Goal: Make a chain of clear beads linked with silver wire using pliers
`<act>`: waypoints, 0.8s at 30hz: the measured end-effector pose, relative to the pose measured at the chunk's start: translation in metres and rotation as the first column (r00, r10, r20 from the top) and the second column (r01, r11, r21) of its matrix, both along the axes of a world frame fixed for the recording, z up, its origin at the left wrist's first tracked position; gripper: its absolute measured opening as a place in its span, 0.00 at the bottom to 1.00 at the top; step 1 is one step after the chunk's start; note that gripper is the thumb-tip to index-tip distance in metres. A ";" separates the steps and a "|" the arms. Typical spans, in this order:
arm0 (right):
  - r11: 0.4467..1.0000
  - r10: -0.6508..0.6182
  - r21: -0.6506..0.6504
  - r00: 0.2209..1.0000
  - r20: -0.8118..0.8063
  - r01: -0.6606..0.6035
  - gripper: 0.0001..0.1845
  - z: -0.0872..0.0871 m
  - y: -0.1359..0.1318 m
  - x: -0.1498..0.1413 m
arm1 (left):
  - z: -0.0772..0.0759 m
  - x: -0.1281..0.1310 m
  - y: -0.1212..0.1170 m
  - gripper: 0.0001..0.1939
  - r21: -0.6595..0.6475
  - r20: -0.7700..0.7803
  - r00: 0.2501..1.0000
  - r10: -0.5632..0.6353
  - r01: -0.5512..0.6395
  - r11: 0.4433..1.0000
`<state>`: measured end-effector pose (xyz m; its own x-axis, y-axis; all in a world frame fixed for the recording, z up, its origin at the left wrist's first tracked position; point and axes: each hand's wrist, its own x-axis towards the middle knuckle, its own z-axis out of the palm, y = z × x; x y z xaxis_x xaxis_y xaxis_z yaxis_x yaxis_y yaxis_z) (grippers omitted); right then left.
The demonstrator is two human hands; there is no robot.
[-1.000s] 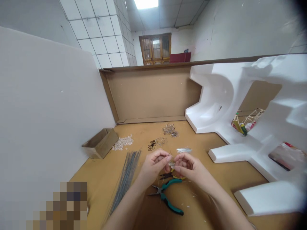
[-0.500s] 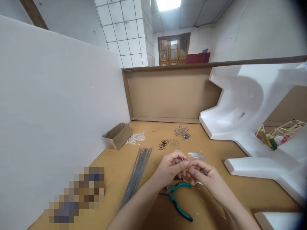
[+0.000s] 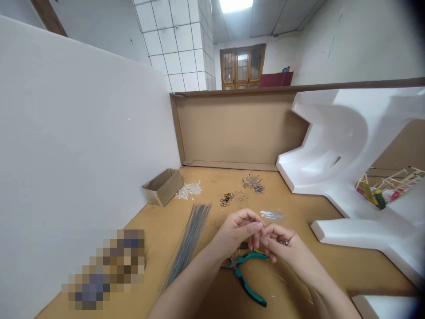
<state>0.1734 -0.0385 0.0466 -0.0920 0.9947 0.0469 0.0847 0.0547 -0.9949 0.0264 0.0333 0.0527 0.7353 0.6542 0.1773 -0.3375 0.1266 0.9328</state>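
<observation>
My left hand (image 3: 241, 231) and my right hand (image 3: 282, 243) meet fingertip to fingertip above the table. Both are closed in a pinch. What they hold is too small and too covered by the fingers to name. A shiny bit shows by the curled fingers of the right hand. Just below the hands lie pliers (image 3: 250, 290) with teal and black handles, spread apart. Partly hidden beneath the fingers is something dark with a yellow part. To the left of my left forearm lies a bundle of thin grey wires (image 3: 188, 248).
Beyond the hands are short silver pins (image 3: 272, 215), black rings (image 3: 226, 200), and a heap of small metal pieces (image 3: 254, 183). Clear bead-like bits (image 3: 189, 190) lie beside an open cardboard box (image 3: 162, 188). White moulded foam (image 3: 332, 128) borders the right, a white panel (image 3: 83, 133) the left.
The hands stay in nearly the same place, fingertips shifting slightly. A yellow spot seen between the fingertips earlier no longer shows there. The camera view has moved a little.
</observation>
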 end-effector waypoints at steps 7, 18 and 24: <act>1.000 0.029 -0.008 0.999 -0.034 -0.029 0.10 0.002 -0.001 -0.001 | 0.000 0.001 -0.001 0.11 0.040 0.053 0.999 0.004 -0.007 0.999; 0.998 0.061 -0.014 0.998 0.035 -0.061 0.11 0.000 -0.003 0.003 | 0.005 -0.004 -0.004 0.11 0.102 -0.040 0.999 -0.028 0.032 0.994; 0.998 0.014 -0.054 0.999 0.045 -0.011 0.13 0.002 -0.001 0.004 | 0.018 -0.021 0.019 0.17 0.291 -0.210 0.977 0.031 0.032 0.956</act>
<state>0.1775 -0.0390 0.0488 -0.1050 0.9944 -0.0111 0.1292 0.0025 -0.9916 0.0051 0.0528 0.0709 0.7767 0.5967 0.2017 -0.1301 -0.1615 0.9783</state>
